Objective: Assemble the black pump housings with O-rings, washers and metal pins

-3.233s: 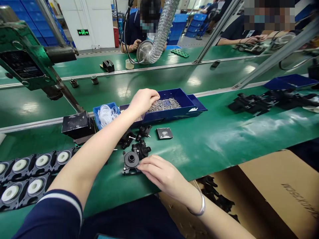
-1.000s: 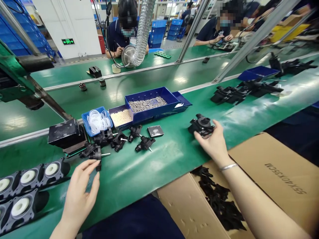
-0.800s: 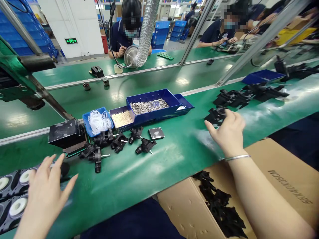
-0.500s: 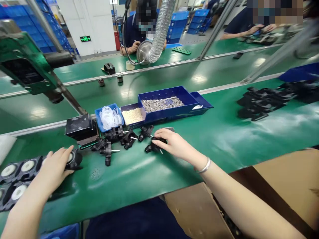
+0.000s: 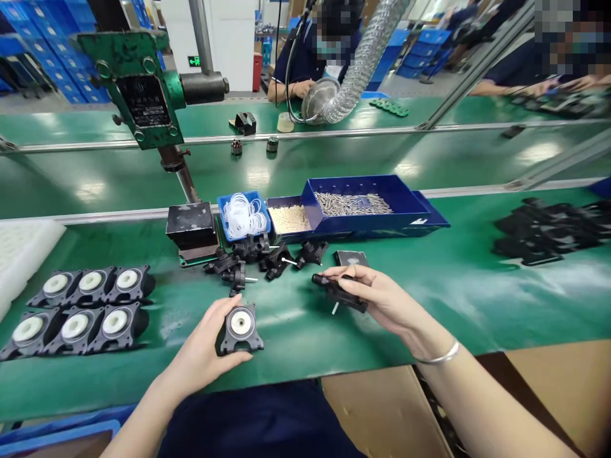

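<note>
My left hand [image 5: 205, 350] grips a black square plate with a white round disc [image 5: 240, 327] and rests it on the green bench mat [image 5: 429, 299]. My right hand [image 5: 382, 299] is closed on a small black plastic fitting with a white pin [image 5: 338, 294], held just above the mat. Several more black fittings [image 5: 267, 254] lie in a cluster beyond both hands. Two rows of black plates with white discs [image 5: 79, 305] lie to the left.
Blue trays hold white rings [image 5: 243, 215], pale pellets [image 5: 289, 219] and metal pins [image 5: 353, 203]. A green press [image 5: 143, 89] stands at back left over a black block [image 5: 191, 226]. A pile of black parts [image 5: 544, 229] lies right. A cardboard box [image 5: 563, 381] sits below. Other people work across the belt.
My left hand took one disc plate from the rows and brought it in front of me. My right hand left the assembled part at the right, then picked up a black fitting and lifted it.
</note>
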### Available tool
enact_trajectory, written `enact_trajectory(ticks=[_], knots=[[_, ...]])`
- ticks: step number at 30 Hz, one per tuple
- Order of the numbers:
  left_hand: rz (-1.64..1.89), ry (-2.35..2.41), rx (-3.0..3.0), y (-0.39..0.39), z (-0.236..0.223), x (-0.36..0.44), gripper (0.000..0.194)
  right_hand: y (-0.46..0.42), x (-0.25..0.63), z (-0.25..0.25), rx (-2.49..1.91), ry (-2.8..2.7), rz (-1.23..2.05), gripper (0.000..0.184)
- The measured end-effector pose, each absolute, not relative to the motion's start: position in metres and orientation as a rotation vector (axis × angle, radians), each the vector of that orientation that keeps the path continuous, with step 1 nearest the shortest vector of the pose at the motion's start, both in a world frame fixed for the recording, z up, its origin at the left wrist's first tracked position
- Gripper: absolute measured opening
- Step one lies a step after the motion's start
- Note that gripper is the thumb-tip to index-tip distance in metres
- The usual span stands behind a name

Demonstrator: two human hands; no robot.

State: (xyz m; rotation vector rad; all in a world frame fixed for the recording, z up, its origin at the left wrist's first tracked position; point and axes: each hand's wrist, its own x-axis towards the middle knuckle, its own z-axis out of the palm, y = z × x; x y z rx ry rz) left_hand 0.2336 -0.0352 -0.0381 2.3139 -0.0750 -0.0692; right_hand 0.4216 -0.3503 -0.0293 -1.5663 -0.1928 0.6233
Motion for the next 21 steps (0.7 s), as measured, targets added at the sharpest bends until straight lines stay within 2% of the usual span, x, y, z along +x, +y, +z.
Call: enact_trajectory(ticks=[4,9,15,21], knots=[[-0.017,-0.062,2.101,-0.053,-0.054,0.237,0.089,-0.319,0.394,-0.027,-1.128,0.039,0.728,0.030],[-0.002,-0.141,1.918,-0.063,-0.062,0.235,0.100,-0.277,0.363,-0.019,-0.909,-0.014,0.817,0.024],[0.030,-0.093,1.910,-0.064,-0.069,0.232,0.108,-0.252,0.347,-0.006,-1.140,-0.174,0.774,0.021],[0.048,-0.075,1.971,-0.065,-0.073,0.230,0.108,-0.246,0.339,-0.011,-1.402,-0.422,0.610,0.022]])
